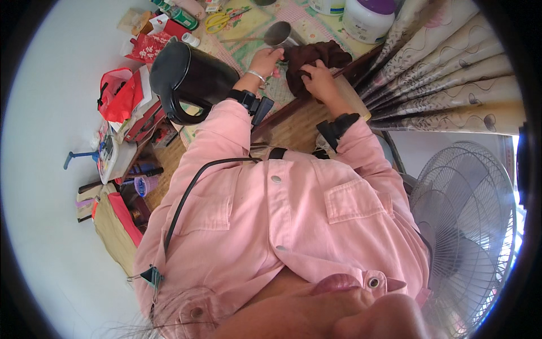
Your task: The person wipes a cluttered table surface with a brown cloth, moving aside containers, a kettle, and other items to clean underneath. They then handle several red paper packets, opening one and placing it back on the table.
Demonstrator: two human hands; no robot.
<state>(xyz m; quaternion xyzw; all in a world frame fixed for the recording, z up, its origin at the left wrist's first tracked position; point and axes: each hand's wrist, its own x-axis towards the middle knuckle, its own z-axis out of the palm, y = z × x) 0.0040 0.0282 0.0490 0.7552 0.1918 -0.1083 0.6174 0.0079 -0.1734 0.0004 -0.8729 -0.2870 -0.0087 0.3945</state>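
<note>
A dark brown cloth [317, 59] lies bunched near the front edge of the table [275, 91]. My right hand [319, 82] grips it from the near side, fingers pressed into its folds. Just left of the cloth is my left hand [264, 63], its fingers curled and the tips close to the cloth; whether they pinch anything is hidden. A metal cup [279, 34] stands beyond both hands, partly covered by the cloth. From beside the cup a thin stick [241, 40] extends leftward. The black electric kettle [207, 76] is to the left of my left forearm.
Yellow-handled scissors [217, 23] and a green bottle [183, 18] lie at the back left. A white jar with a purple lid [368, 23] stands back right, beside a patterned curtain [440, 72]. Red bags [120, 95] are at left. A fan [463, 229] stands to my right.
</note>
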